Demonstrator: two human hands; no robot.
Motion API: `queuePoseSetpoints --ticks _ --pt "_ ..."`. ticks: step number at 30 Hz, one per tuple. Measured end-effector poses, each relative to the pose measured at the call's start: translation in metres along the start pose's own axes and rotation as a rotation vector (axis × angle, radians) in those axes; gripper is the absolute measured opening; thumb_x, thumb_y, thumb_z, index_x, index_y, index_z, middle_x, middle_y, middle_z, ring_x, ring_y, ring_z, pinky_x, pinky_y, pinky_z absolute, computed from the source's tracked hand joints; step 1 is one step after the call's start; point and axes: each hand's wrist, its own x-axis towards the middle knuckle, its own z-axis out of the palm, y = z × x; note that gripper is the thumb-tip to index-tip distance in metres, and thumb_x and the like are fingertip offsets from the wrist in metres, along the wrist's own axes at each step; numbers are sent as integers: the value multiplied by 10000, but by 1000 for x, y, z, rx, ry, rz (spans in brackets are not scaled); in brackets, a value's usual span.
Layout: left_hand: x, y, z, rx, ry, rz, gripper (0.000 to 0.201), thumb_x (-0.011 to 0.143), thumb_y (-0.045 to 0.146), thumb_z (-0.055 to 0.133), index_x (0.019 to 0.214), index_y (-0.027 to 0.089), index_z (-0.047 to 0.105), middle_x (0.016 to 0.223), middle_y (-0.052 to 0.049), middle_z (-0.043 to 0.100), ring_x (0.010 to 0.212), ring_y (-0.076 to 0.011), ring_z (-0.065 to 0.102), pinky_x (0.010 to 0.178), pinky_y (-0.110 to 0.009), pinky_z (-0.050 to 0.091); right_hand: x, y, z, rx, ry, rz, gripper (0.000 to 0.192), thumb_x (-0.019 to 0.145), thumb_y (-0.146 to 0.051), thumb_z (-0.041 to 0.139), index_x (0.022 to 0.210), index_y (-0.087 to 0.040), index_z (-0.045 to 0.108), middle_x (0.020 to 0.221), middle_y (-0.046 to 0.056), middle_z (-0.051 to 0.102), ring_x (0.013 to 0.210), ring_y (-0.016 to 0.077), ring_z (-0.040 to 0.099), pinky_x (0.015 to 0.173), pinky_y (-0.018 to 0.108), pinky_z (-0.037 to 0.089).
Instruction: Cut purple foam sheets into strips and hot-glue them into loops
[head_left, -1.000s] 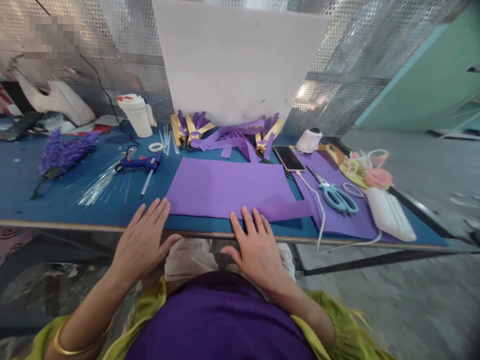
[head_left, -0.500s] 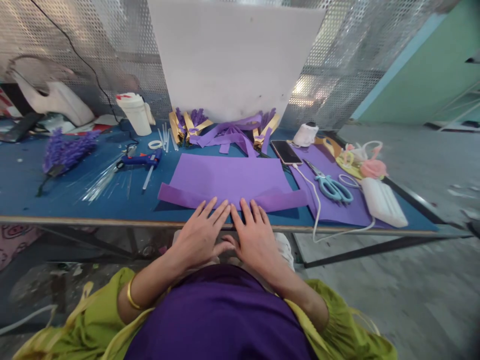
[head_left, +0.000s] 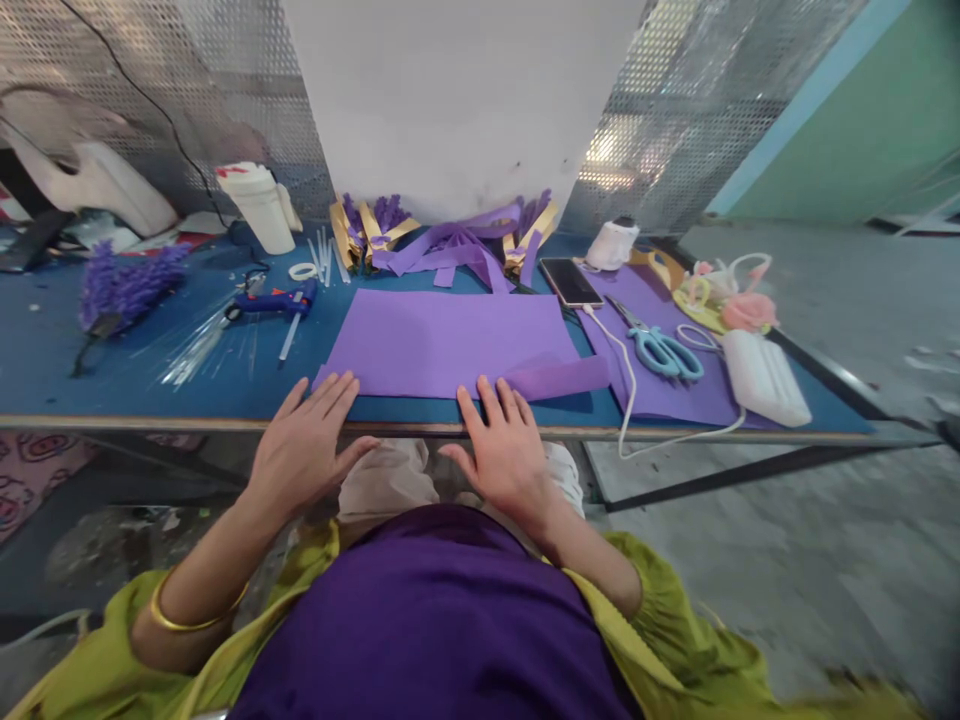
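A large purple sheet [head_left: 446, 340] lies flat on the blue table [head_left: 112, 385], its near edge folded up into a band [head_left: 555, 378] on the right. My left hand [head_left: 304, 445] rests flat with spread fingers at the sheet's near left corner. My right hand [head_left: 502, 450] lies flat too, fingertips pressing the folded band near the middle of the near edge. Neither hand holds anything.
A blue glue gun [head_left: 274, 302] and clear glue sticks [head_left: 199, 350] lie left of the sheet. Teal scissors [head_left: 660, 348], a phone [head_left: 568, 282] with a white cable, and a white pack [head_left: 765, 377] sit right. Purple and gold strips [head_left: 450, 245] pile at the back.
My left hand slid from beside the right hand out to the sheet's left corner. The fold on the left side of the near edge now lies flatter.
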Motion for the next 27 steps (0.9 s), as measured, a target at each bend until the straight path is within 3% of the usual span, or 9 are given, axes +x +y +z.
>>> queuePoseSetpoints --ticks 4,8,11,15,22,27 --pt "11 23 4 24 5 -14 990 914 770 256 1456 -32 460 1479 -308 471 1405 -440 414 1159 -587 295 0 -2 0 -9 14 4 739 948 -572 519 1517 -107 435 1548 266 404 1410 440 379 1137 559 292" --pt "35 54 9 -59 -93 192 851 896 761 383 1547 213 390 1606 -154 359 1457 -452 311 1138 -657 282 1 -3 -1 -10 10 0 729 952 -560 512 1511 -98 438 1547 269 404 1422 438 360 1142 555 279" --pt "48 69 9 -114 -139 255 863 904 739 410 1562 183 351 1617 -118 349 1472 -444 274 1162 -657 250 0 -1 0 -14 19 1 702 970 -539 486 1512 -97 435 1559 242 404 1431 413 355 1156 527 263" --pt "51 73 6 -138 -148 217 879 889 752 429 1553 180 370 1612 -106 361 1466 -454 278 1164 -663 249 -9 14 1 -51 58 87 702 996 -551 413 1483 -48 462 1535 213 457 1404 386 396 1155 488 271" --pt "47 71 4 -159 -127 198 840 893 724 468 1544 199 394 1592 -118 395 1452 -474 296 1149 -680 260 -35 61 -2 -180 179 339 683 1015 -532 363 1407 2 530 1441 228 559 1349 371 477 1128 489 309" --pt "57 87 0 -129 -152 168 890 856 769 475 1560 236 368 1569 -186 407 1417 -530 324 1078 -723 317 -35 67 -2 -243 193 359 740 1008 -565 346 1382 44 534 1404 283 568 1332 393 498 1112 518 330"
